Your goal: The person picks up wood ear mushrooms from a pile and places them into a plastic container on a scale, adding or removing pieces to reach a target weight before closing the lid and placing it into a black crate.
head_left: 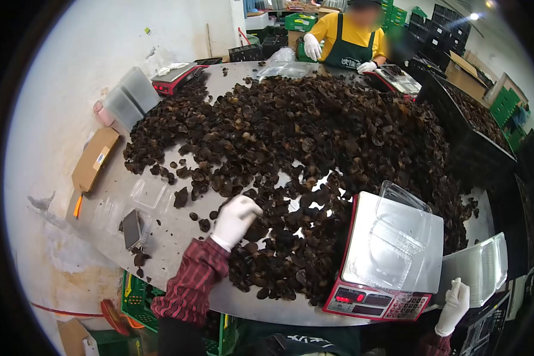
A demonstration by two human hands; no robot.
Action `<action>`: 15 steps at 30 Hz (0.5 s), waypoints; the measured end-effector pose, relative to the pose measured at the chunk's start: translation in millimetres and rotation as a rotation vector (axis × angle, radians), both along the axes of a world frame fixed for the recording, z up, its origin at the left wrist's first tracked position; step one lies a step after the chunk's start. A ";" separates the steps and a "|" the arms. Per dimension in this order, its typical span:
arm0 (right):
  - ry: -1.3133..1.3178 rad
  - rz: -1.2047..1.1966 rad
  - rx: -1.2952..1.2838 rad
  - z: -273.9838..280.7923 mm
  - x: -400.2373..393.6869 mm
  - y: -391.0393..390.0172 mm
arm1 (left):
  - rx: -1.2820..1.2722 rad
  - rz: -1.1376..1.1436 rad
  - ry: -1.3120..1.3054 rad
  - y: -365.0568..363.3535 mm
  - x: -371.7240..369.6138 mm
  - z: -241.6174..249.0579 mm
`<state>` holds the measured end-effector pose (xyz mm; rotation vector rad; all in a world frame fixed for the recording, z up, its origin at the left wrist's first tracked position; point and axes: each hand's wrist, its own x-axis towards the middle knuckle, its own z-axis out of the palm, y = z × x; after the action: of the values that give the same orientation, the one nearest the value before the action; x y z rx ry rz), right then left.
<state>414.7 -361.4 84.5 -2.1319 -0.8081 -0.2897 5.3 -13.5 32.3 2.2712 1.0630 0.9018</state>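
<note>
My left hand [237,221], in a white glove, is at the near edge of a large heap of dark brown, curled wood ear mushrooms [314,127]. Its fingers are curled together, and what they hold, if anything, is hidden. At the lower right, my gloved right hand [455,305] has its fingers closed at the near edge of clear plastic containers [477,270]. Between my hands stands a red and silver weighing scale [391,243] with a lit red display. On its plate lies a clear open container [391,252], with only glare and plastic edges showing.
A phone [132,229] and clear lids [151,196] lie on the metal table [178,261] at left. Cardboard [95,159] and upright plastic containers [130,98] line the wall side. Across the table stands a person in an apron [350,38], near another scale [397,80]. Green crates [142,302] sit below.
</note>
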 end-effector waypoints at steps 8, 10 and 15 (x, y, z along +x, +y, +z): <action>0.042 0.148 -0.105 -15.4 -44.3 44.7 | -0.149 -0.329 0.285 -38.6 57.0 -58.4; 0.347 0.146 -0.108 -13.5 -49.4 49.0 | -0.194 -0.286 0.087 -31.0 55.4 -55.8; 0.664 0.139 -0.011 -19.6 -58.8 65.6 | -0.336 -0.192 -0.244 -31.4 81.9 -0.8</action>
<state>356.0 -295.8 64.9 -1.9783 -0.5518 0.4776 87.2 -44.9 31.5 1.8937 0.8045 0.8251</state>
